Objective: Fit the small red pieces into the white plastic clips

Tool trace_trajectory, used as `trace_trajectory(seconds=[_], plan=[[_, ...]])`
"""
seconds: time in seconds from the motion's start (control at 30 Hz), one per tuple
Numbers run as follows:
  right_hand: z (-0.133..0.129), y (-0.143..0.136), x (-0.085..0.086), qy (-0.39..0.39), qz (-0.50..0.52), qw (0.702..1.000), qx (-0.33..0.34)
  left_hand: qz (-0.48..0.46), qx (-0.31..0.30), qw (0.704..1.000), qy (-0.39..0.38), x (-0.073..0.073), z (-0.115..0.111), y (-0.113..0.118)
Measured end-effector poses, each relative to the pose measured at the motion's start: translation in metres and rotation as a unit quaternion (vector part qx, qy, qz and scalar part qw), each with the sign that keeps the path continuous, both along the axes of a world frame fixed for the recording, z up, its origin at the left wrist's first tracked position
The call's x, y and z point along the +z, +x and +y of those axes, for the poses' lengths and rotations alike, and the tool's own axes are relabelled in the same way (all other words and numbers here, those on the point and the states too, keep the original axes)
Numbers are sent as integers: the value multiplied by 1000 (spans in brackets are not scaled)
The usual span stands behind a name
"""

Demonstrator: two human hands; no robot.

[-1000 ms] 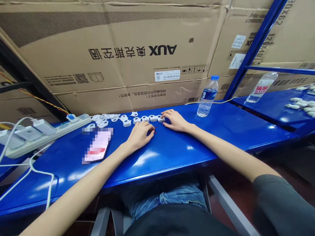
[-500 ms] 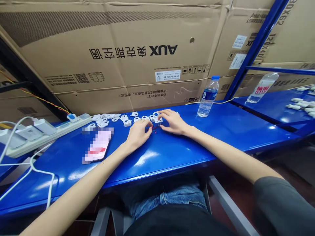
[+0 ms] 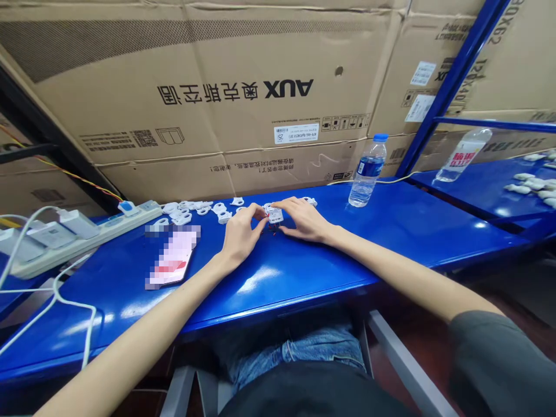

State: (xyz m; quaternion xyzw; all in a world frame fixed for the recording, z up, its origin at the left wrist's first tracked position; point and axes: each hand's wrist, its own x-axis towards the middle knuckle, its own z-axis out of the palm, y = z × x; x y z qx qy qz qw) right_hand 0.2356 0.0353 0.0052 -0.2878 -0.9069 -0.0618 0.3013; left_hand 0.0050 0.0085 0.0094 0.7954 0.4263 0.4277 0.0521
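Between my hands is a small white plastic part (image 3: 275,215) with two thin prongs on its near side. My right hand (image 3: 304,220) is closed on it, fingers at the far edge and thumb at the near side. My left hand (image 3: 241,234) is pinched at the part's left side, with a bit of red at its fingertips. That red piece is too small to name. Small dark and red bits (image 3: 274,233) show just below the part. Several similar white plastic parts (image 3: 182,211) with round holes lie along the back of the blue table (image 3: 278,289), left of my hands.
A phone (image 3: 178,255) lies to the left, near a power strip (image 3: 99,231) with chargers and white cables. A water bottle (image 3: 368,171) stands at the back right. Another bottle (image 3: 464,155) and pale pieces (image 3: 532,184) are on the right-hand table. Cardboard (image 3: 243,127) walls the back.
The white part has turned and moved slightly left and nearer, between both hands. My left fingertips have come up to its side with the red bit.
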Motion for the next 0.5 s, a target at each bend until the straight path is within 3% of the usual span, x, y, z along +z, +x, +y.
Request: trace_trajectory(seconds=[0.3, 0.5], plan=[[-3, -6, 0, 64, -35, 997, -7, 40, 12, 999, 1, 0, 0, -1], [-3, -3, 2, 65, -23, 998, 14, 8, 8, 1000, -17, 2, -2, 0]])
